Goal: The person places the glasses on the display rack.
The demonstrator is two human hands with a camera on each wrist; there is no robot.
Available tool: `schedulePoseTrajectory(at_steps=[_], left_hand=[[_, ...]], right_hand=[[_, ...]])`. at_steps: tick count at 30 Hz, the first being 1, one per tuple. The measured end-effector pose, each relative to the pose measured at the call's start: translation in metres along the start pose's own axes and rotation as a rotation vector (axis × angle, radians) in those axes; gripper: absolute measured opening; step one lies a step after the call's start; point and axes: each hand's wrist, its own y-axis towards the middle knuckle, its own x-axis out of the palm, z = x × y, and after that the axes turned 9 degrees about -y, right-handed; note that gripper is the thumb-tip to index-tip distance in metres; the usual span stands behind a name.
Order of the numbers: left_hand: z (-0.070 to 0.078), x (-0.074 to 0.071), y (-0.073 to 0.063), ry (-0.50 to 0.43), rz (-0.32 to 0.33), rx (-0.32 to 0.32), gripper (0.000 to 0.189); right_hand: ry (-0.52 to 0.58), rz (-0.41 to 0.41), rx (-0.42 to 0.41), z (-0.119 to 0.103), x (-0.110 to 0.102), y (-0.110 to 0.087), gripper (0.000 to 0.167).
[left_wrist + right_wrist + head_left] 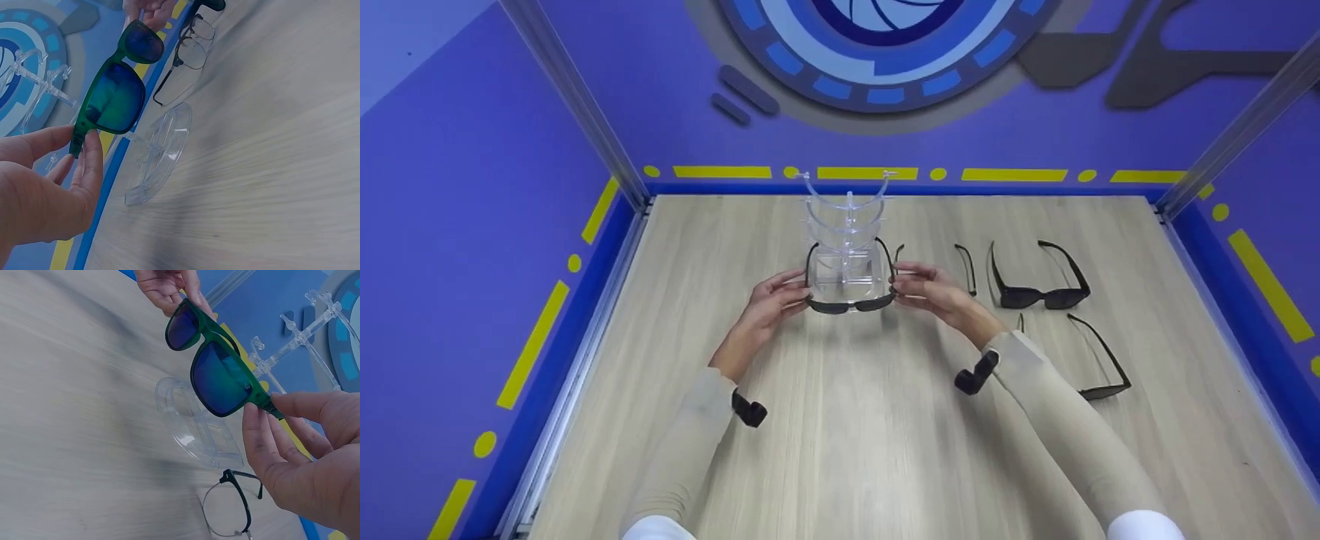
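Both hands hold one pair of sunglasses (874, 303) level in front of a clear plastic glasses stand (849, 244). In the left wrist view the sunglasses (116, 95) show a green frame and mirrored blue-green lenses. My left hand (769, 304) pinches one temple near its hinge between thumb and fingers. At the other end, my right hand (934, 292) pinches the opposite temple the same way, as the right wrist view shows on the green frame (256, 391). Both temples are unfolded and point back on either side of the stand, whose curved arms rise behind.
Right of the stand lie eyeglasses (246, 503) with a dark upper rim, partly behind the right hand. Farther right sit black sunglasses (1044, 298). Nearer, another dark pair (1110, 390) is partly hidden by the right sleeve. Blue-purple panels (630, 112) wall the table's back and sides.
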Motion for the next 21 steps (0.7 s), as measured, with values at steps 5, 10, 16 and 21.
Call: schedulePoseTrajectory(at_steps=[5, 10, 16, 21], left_hand=[[0.006, -0.005, 0.002, 0.009, 0.020, 0.001, 0.050], [0.008, -0.001, 0.009, -0.002, -0.010, 0.013, 0.052], [0.011, 0.002, 0.014, -0.017, -0.031, 0.012, 0.053], [0.012, 0.001, 0.018, -0.015, -0.029, -0.002, 0.053]], right_hand=[[0.008, -0.002, 0.019, -0.002, 0.005, 0.010, 0.055], [-0.008, 0.015, 0.039, -0.004, 0.001, 0.013, 0.056], [0.002, 0.023, 0.021, -0.006, -0.002, 0.016, 0.055], [-0.021, 0.018, 0.015, -0.007, -0.002, 0.018, 0.054]])
